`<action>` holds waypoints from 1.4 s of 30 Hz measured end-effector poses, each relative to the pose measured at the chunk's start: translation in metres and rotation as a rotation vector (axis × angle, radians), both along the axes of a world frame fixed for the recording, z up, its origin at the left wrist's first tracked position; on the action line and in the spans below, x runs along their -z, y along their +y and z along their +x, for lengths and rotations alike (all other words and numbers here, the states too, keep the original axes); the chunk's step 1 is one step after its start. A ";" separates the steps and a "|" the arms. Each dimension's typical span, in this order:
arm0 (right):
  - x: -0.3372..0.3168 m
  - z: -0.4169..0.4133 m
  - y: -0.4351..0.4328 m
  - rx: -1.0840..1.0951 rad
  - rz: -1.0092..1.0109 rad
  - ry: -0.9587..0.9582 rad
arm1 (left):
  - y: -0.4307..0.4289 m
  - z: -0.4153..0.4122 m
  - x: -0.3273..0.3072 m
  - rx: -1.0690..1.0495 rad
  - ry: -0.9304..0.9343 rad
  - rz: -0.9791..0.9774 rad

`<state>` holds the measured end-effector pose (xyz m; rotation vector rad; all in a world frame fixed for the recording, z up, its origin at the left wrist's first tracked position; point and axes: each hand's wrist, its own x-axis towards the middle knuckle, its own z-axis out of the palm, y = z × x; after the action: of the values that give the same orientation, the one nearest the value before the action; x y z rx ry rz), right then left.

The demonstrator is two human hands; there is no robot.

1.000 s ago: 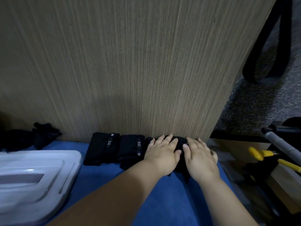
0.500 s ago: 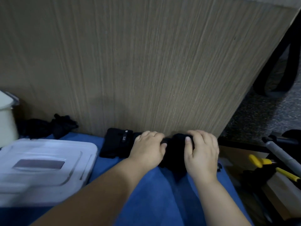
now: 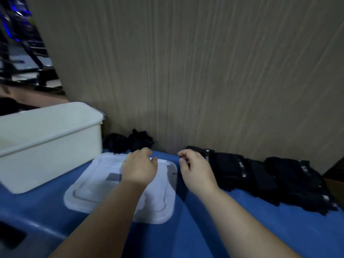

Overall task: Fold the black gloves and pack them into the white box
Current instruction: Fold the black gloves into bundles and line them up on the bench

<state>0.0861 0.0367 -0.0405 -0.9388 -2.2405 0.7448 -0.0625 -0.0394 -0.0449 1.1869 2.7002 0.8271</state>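
**Folding well along, packing not yet begun**

We judge the task to be about midway. At the right of the frame a row of folded black gloves (image 3: pixel 242 172) lies on the blue desk (image 3: pixel 214 235), bundle beside bundle along the foot of the wooden panel (image 3: pixel 186 71). None of them is in the white box (image 3: pixel 55 146), which stands at the left of the frame with its lid (image 3: pixel 87 194) off and lying flat on the desk just beside it. From this angle we cannot see into the box, so we cannot say whether it holds anything.

Just above the centre of the frame, between the box and the folded row, a small heap of crumpled black gloves (image 3: pixel 130 141) sits against the panel, unfolded as far as the blur lets us tell.

The left hand (image 3: pixel 139 167) hangs over the far part of the lid, just short of that heap. Its grip is loose, the fingers gently curled, and it holds nothing. The right hand (image 3: pixel 197 171) is beside the near end of the folded row, its grip likewise slack and empty.

What is left, in our judgement, is to fold the heap, then carry every bundle into the box.
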 end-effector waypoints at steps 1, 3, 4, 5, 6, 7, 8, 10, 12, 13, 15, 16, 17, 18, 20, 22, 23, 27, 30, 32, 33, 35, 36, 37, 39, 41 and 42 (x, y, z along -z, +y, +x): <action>0.000 -0.014 -0.001 -0.022 -0.020 -0.004 | -0.002 -0.013 0.001 -0.021 -0.008 -0.006; 0.001 -0.042 -0.001 -0.059 -0.065 -0.019 | -0.003 -0.037 0.004 -0.050 -0.023 -0.004; 0.003 -0.056 0.000 -0.070 -0.083 -0.033 | -0.002 -0.048 0.006 -0.059 -0.036 0.003; 0.005 -0.069 0.001 -0.075 -0.094 -0.050 | 0.000 -0.058 0.007 -0.063 -0.054 0.015; 0.007 -0.082 0.004 -0.075 -0.099 -0.068 | 0.003 -0.067 0.009 -0.065 -0.073 0.029; 0.010 -0.093 0.007 -0.075 -0.106 -0.083 | 0.006 -0.075 0.010 -0.066 -0.092 0.041; 0.013 -0.103 0.010 -0.075 -0.120 -0.094 | 0.008 -0.081 0.012 -0.067 -0.107 0.053; 0.018 -0.122 0.018 -0.065 -0.175 -0.103 | 0.014 -0.088 0.018 -0.060 -0.145 0.072; 0.022 -0.137 0.025 -0.052 -0.214 -0.115 | 0.020 -0.093 0.025 -0.044 -0.193 0.074; 0.024 -0.143 0.028 -0.052 -0.223 -0.127 | 0.022 -0.094 0.030 -0.035 -0.203 0.065; 0.027 -0.153 0.034 -0.053 -0.237 -0.146 | 0.027 -0.098 0.036 -0.026 -0.199 0.048; 0.028 -0.157 0.035 -0.045 -0.245 -0.142 | 0.028 -0.100 0.037 -0.030 -0.205 0.052; 0.029 -0.160 0.036 -0.030 -0.253 -0.126 | 0.030 -0.101 0.038 -0.035 -0.218 0.062; 0.031 -0.163 0.036 -0.014 -0.258 -0.104 | 0.031 -0.102 0.038 -0.036 -0.233 0.068; 0.033 -0.167 0.037 0.012 -0.251 -0.071 | 0.032 -0.102 0.038 -0.033 -0.274 0.081; 0.033 -0.166 0.034 0.020 -0.215 -0.057 | 0.031 -0.100 0.036 -0.028 -0.387 0.154; 0.032 -0.164 0.032 0.019 -0.197 -0.038 | 0.029 -0.099 0.033 -0.026 -0.459 0.211; 0.019 -0.145 0.019 -0.006 -0.175 0.078 | 0.020 -0.084 0.012 -0.044 -0.629 0.412; 0.007 -0.122 0.006 -0.054 -0.172 0.157 | 0.013 -0.065 -0.004 -0.052 -0.709 0.507; 0.000 -0.102 -0.005 -0.079 -0.180 0.189 | 0.007 -0.051 -0.014 -0.039 -0.755 0.538; -0.003 -0.091 -0.009 -0.083 -0.193 0.203 | 0.005 -0.044 -0.018 -0.021 -0.774 0.544; -0.008 -0.066 -0.019 -0.076 -0.228 0.237 | -0.002 -0.027 -0.026 0.028 -0.787 0.504; -0.010 -0.052 -0.024 -0.073 -0.250 0.258 | -0.005 -0.018 -0.028 0.054 -0.790 0.472; -0.013 -0.038 -0.029 -0.070 -0.269 0.277 | -0.008 -0.008 -0.030 0.081 -0.808 0.446; -0.017 -0.009 -0.038 -0.065 -0.296 0.305 | -0.014 0.014 -0.035 0.137 -0.899 0.421; -0.016 0.021 -0.045 -0.067 -0.341 0.331 | -0.021 0.038 -0.038 0.189 -0.951 0.404; -0.015 0.035 -0.049 -0.070 -0.372 0.336 | -0.025 0.050 -0.039 0.207 -0.948 0.397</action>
<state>0.1212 -0.0123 -0.0258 -0.8290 -1.8812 1.2811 -0.0130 -0.0641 -0.0059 0.7832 1.6696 1.4561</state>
